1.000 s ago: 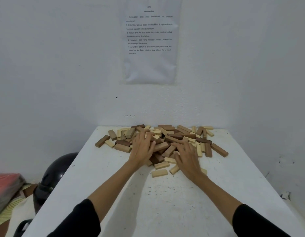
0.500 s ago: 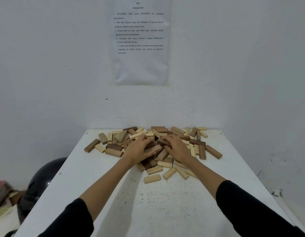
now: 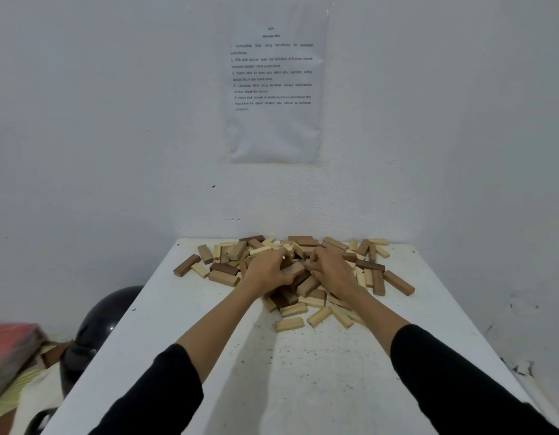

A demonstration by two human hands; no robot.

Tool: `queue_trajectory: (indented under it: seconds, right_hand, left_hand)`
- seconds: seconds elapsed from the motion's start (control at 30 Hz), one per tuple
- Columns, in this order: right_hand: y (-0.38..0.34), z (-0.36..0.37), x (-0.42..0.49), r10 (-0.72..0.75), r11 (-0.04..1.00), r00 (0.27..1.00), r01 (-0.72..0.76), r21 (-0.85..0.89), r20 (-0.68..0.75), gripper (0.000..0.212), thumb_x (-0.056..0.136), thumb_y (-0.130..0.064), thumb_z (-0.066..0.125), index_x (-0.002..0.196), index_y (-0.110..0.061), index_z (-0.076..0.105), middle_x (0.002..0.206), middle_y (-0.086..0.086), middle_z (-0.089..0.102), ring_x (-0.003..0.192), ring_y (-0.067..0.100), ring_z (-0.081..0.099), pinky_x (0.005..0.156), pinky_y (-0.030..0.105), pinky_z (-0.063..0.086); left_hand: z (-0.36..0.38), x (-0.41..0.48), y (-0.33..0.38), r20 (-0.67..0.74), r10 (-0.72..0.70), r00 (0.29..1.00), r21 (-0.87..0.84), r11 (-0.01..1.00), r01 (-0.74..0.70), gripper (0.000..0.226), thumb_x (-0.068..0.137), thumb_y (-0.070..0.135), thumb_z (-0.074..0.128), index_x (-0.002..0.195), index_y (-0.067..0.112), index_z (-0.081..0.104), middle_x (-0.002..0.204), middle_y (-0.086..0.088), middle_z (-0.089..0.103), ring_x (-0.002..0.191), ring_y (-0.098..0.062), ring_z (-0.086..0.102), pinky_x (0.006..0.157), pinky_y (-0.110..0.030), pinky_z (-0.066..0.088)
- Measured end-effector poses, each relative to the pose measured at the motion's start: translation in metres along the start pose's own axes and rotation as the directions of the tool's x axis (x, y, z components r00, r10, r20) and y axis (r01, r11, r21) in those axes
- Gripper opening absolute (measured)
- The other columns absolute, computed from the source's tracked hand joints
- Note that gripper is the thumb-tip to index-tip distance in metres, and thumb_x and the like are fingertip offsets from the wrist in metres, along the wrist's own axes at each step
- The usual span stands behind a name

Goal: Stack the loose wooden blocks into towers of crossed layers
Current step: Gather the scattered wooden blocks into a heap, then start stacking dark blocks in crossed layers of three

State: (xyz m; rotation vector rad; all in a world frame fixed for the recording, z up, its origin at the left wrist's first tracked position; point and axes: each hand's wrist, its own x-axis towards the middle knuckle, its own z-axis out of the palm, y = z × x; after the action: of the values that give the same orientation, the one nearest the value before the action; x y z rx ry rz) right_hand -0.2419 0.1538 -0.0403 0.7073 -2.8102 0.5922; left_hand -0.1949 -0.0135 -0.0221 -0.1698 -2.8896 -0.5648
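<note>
A heap of loose wooden blocks point(image 3: 228, 271), pale, tan and dark brown, covers the far half of the white table point(image 3: 303, 372). No tower stands anywhere. My left hand point(image 3: 267, 268) lies on the middle of the heap with its fingers curled round a tan block point(image 3: 292, 269). My right hand point(image 3: 330, 270) is beside it, fingers curled into the blocks at the heap's centre. Both hands nearly touch. The blocks under my palms are hidden.
The table stands against a white wall with a printed sheet point(image 3: 273, 86) taped above. A dark helmet point(image 3: 99, 328) and a red item point(image 3: 11, 343) lie on the floor to the left. Single blocks point(image 3: 289, 324) lie at the heap's near edge.
Both hands moved from flat on the near side of the heap to its centre and curled their fingers into the blocks, coming closer together.
</note>
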Motion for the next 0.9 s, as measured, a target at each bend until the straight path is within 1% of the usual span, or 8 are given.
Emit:
queue_trajectory:
  seconds: [0.13, 0.2, 0.3, 0.37, 0.47, 0.57, 0.7, 0.9]
  right_hand:
    - [-0.010, -0.008, -0.007, 0.058, 0.990, 0.997, -0.052, 0.128, -0.042, 0.031, 0.089, -0.021, 0.058, 0.119, -0.015, 0.050, 0.106, 0.007, 0.061, 0.092, 0.023, 0.059, 0.065, 0.031, 0.046]
    - [-0.023, -0.012, -0.014, 0.083, 0.971, 0.996, -0.083, 0.223, 0.009, 0.029, 0.091, -0.026, 0.050, 0.118, -0.017, 0.053, 0.085, 0.001, 0.065, 0.076, 0.019, 0.061, 0.064, 0.034, 0.049]
    - [-0.045, -0.019, -0.027, 0.039, 0.960, 0.996, -0.059, 0.272, 0.077, 0.032, 0.090, -0.019, 0.052, 0.121, -0.019, 0.054, 0.063, -0.011, 0.049, 0.057, 0.006, 0.047, 0.053, 0.028, 0.038]
    - [-0.062, -0.023, -0.040, 0.018, 0.957, 0.994, -0.049, 0.287, 0.109, 0.036, 0.084, -0.014, 0.060, 0.119, -0.018, 0.056, 0.067, -0.009, 0.042, 0.058, 0.007, 0.042, 0.050, 0.024, 0.032]
    - [-0.084, -0.023, -0.067, 0.028, 0.932, 0.991, -0.075, 0.355, 0.134, 0.025, 0.079, -0.014, 0.068, 0.103, -0.017, 0.063, 0.091, 0.000, 0.045, 0.079, 0.015, 0.048, 0.057, 0.023, 0.035]
    - [-0.101, -0.013, -0.102, 0.026, 0.918, 0.979, -0.104, 0.382, 0.205, 0.026, 0.076, -0.015, 0.071, 0.102, -0.016, 0.065, 0.106, 0.004, 0.046, 0.092, 0.017, 0.048, 0.070, 0.023, 0.035]
    - [-0.112, 0.005, -0.152, 0.069, 0.919, 0.955, -0.173, 0.355, 0.288, 0.030, 0.077, -0.014, 0.070, 0.106, -0.016, 0.061, 0.117, 0.005, 0.047, 0.098, 0.019, 0.051, 0.071, 0.026, 0.040]
    - [-0.113, 0.011, -0.181, 0.112, 0.939, 0.961, -0.186, 0.290, 0.252, 0.032, 0.085, -0.021, 0.063, 0.115, -0.013, 0.056, 0.119, 0.005, 0.041, 0.097, 0.022, 0.054, 0.075, 0.028, 0.046]
  left_hand:
    - [-0.014, -0.005, 0.001, -0.046, -0.036, 0.998, -0.055, 0.998, 0.033, 0.036, 0.077, 0.033, 0.068, 0.104, 0.011, 0.058, 0.089, -0.002, 0.060, 0.085, -0.021, 0.057, 0.070, -0.036, 0.051]
    - [-0.023, -0.010, -0.001, -0.051, -0.058, 0.997, -0.045, 0.997, 0.056, 0.037, 0.077, 0.036, 0.069, 0.102, 0.010, 0.059, 0.092, -0.004, 0.063, 0.082, -0.020, 0.058, 0.067, -0.031, 0.049]
    - [-0.037, -0.025, -0.004, -0.046, -0.089, 0.995, 0.017, 0.996, 0.090, 0.042, 0.076, 0.043, 0.069, 0.103, 0.011, 0.060, 0.095, -0.004, 0.063, 0.084, -0.020, 0.057, 0.065, -0.028, 0.043]
    - [-0.046, -0.044, -0.003, -0.044, -0.122, 0.992, 0.000, 0.993, 0.122, 0.039, 0.074, 0.045, 0.070, 0.097, 0.014, 0.061, 0.096, -0.001, 0.059, 0.080, -0.018, 0.054, 0.061, -0.025, 0.038]
    - [-0.056, -0.085, 0.003, 0.025, -0.202, 0.979, -0.113, 0.973, 0.203, 0.017, 0.075, 0.032, 0.071, 0.083, 0.021, 0.061, 0.085, 0.004, 0.062, 0.060, -0.013, 0.055, 0.048, -0.021, 0.041]
    - [-0.053, -0.131, 0.008, 0.049, -0.344, 0.938, -0.124, 0.930, 0.347, 0.027, 0.075, 0.042, 0.069, 0.079, 0.017, 0.060, 0.071, 0.004, 0.067, 0.051, -0.012, 0.059, 0.047, -0.020, 0.043]
    - [-0.026, -0.180, 0.017, 0.012, -0.448, 0.894, -0.019, 0.894, 0.448, 0.032, 0.082, 0.046, 0.059, 0.089, 0.015, 0.058, 0.079, 0.004, 0.063, 0.073, -0.016, 0.059, 0.065, -0.027, 0.045]
    - [-0.001, -0.205, 0.026, 0.003, -0.448, 0.894, 0.003, 0.894, 0.448, 0.040, 0.085, 0.048, 0.058, 0.096, 0.010, 0.057, 0.099, -0.004, 0.052, 0.079, -0.018, 0.051, 0.065, -0.025, 0.038]
